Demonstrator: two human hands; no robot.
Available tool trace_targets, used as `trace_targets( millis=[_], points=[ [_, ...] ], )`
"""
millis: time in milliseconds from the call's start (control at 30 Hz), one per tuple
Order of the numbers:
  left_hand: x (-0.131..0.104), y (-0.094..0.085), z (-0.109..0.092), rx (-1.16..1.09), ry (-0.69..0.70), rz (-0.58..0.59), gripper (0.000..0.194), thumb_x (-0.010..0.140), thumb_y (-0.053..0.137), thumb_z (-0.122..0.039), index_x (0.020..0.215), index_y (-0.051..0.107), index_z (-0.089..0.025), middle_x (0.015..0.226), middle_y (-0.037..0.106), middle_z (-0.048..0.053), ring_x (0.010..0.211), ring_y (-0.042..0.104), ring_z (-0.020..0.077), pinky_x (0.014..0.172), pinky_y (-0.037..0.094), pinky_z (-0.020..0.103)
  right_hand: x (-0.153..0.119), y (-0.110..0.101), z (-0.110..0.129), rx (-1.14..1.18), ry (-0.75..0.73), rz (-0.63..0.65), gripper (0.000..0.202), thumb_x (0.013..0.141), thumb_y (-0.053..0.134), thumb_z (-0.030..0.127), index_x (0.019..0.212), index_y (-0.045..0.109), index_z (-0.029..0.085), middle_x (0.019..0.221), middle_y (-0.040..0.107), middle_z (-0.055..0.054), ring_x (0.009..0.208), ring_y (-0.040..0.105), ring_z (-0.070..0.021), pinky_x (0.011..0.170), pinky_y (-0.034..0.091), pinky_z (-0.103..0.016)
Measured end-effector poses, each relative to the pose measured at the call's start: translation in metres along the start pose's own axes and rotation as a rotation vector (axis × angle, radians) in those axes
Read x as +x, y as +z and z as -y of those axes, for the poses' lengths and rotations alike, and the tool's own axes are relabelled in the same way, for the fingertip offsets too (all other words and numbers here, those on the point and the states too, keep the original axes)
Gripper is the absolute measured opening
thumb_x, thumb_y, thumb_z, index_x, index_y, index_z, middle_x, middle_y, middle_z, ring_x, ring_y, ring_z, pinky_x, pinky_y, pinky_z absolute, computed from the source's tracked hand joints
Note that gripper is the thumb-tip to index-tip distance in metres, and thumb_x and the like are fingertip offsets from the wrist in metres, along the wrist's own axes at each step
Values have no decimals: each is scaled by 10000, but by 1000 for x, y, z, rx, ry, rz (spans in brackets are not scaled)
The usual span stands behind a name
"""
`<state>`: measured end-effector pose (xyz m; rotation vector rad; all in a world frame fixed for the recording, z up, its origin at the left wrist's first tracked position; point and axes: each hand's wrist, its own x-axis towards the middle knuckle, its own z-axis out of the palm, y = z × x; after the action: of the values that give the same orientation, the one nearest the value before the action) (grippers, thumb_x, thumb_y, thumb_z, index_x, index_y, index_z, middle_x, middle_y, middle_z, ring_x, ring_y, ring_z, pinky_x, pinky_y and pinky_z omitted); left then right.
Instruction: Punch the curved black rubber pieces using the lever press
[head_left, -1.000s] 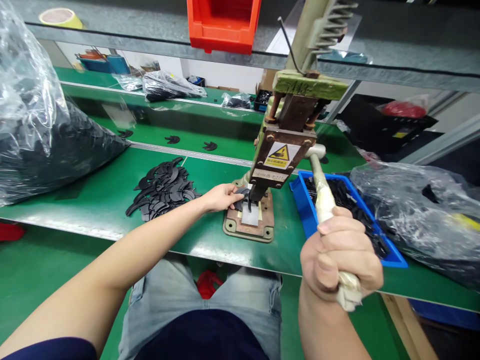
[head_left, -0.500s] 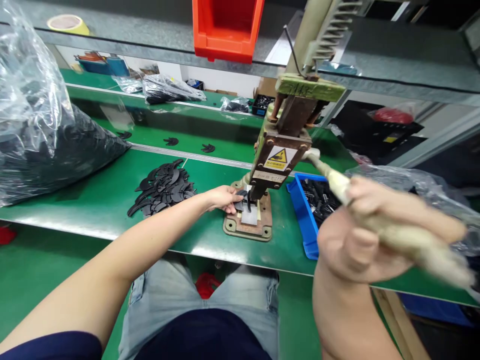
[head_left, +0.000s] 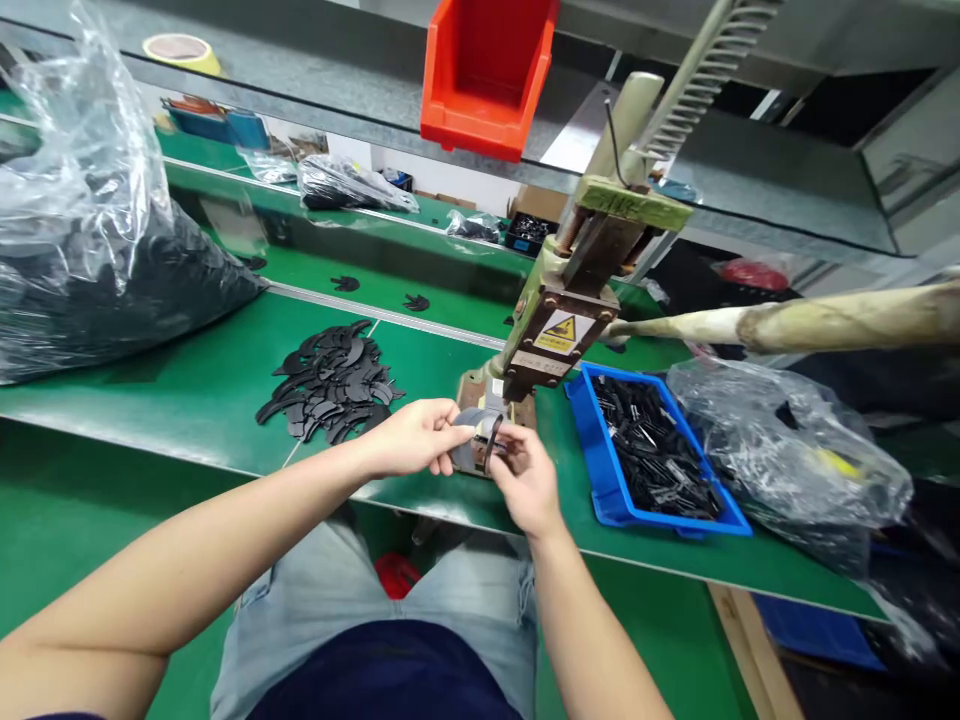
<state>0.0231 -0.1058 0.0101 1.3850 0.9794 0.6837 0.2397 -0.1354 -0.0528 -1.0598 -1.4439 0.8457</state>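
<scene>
In the head view my left hand (head_left: pixel 416 438) pinches a dark grey curved plastic piece (head_left: pixel 466 450) in front of the hand press (head_left: pixel 555 330). My right hand (head_left: pixel 531 480) has its thumb and fingers closed on the thin black curved edge at the right of that same piece. Whether this edge is a separate part I cannot tell. Both hands are over the front of the press base (head_left: pixel 471 388), hiding much of it. Left of them lies a pile of similar dark curved pieces (head_left: pixel 330 385). The lever handle (head_left: pixel 787 325) sticks out to the right, with no hand on it.
A blue bin (head_left: pixel 600 490) of small black parts stands right of the press, beside a clear plastic bag (head_left: pixel 795 440). A large bag (head_left: pixel 112 270) of dark pieces fills the left side. Two loose pieces lie farther back. An orange bin (head_left: pixel 480 120) hangs above at the shelf.
My right hand has let go of the lever and come down to the piece. My left hand has drawn the piece out from under the press towards me. The lever handle now stands higher.
</scene>
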Motion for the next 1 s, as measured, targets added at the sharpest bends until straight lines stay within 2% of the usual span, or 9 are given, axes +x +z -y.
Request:
trace_targets(
  millis=[100, 200, 400, 533, 600, 700, 733, 833, 1000],
  points=[
    [-9, 11, -2, 27, -6, 7, 432, 888, 715, -580, 805, 512, -208, 563, 657, -22, 480, 654, 135, 450, 460, 191, -12, 20, 0, 17, 35, 14, 233, 872, 731, 423, 963, 661, 220, 884, 728, -43, 740, 688, -150, 687, 603, -299],
    [-12, 16, -2, 38, -20, 14, 432, 881, 716, -583, 797, 519, -208, 544, 642, -23, 458, 636, 133, 438, 454, 194, -17, 26, -1, 0, 30, -26, 233, 911, 676, 450, 923, 632, 221, 861, 698, -31, 712, 647, -137, 685, 582, -294],
    [-9, 15, -3, -10, -98, 110, 482, 833, 737, -635, 763, 519, -211, 480, 608, -21, 412, 584, 124, 438, 442, 204, -26, 17, -2, -92, -32, 22, 181, 959, 607, 396, 951, 639, 218, 894, 686, -38, 776, 635, -149, 740, 554, -308],
    [-7, 11, -4, 128, -89, 91, 453, 874, 685, -628, 791, 515, -217, 517, 612, -17, 459, 608, 149, 463, 452, 232, -23, 1, 5, -214, -107, 123, 172, 975, 573, 352, 1033, 671, 223, 920, 707, -49, 842, 644, -170, 812, 538, -332],
    [-10, 11, -5, 230, -30, 11, 397, 912, 646, -594, 860, 537, -216, 616, 644, -6, 533, 624, 155, 514, 467, 251, -21, -7, 9, -286, -161, 158, 164, 972, 573, 334, 1026, 683, 224, 929, 710, -61, 875, 640, -186, 840, 523, -349],
    [-18, 15, -7, 473, 210, -227, 331, 929, 639, -545, 976, 596, -220, 859, 667, 24, 735, 624, 171, 682, 496, 296, -21, -13, 13, -387, -236, 183, 164, 980, 554, 319, 1002, 684, 222, 921, 701, -70, 872, 625, -192, 841, 508, -362],
    [-20, 17, -7, 557, 289, -265, 320, 926, 646, -541, 967, 615, -224, 903, 651, 29, 793, 610, 181, 731, 489, 310, -21, -14, 13, -417, -257, 191, 169, 985, 544, 317, 1000, 683, 222, 913, 698, -70, 863, 621, -191, 834, 507, -362],
    [-21, 27, -3, 697, 378, -185, 348, 955, 604, -509, 761, 589, -221, 838, 585, 26, 829, 565, 203, 750, 442, 326, -24, -13, 13, -493, -314, 228, 183, 990, 526, 321, 977, 681, 224, 880, 690, -68, 830, 614, -187, 802, 512, -355],
    [-10, 38, 9, 555, 255, -114, 437, 962, 572, -481, 634, 472, -210, 750, 496, -3, 706, 500, 174, 655, 391, 307, -29, -14, 15, -530, -372, 274, 206, 990, 502, 327, 1015, 680, 227, 879, 702, -76, 802, 632, -187, 771, 533, -350]
  ],
)
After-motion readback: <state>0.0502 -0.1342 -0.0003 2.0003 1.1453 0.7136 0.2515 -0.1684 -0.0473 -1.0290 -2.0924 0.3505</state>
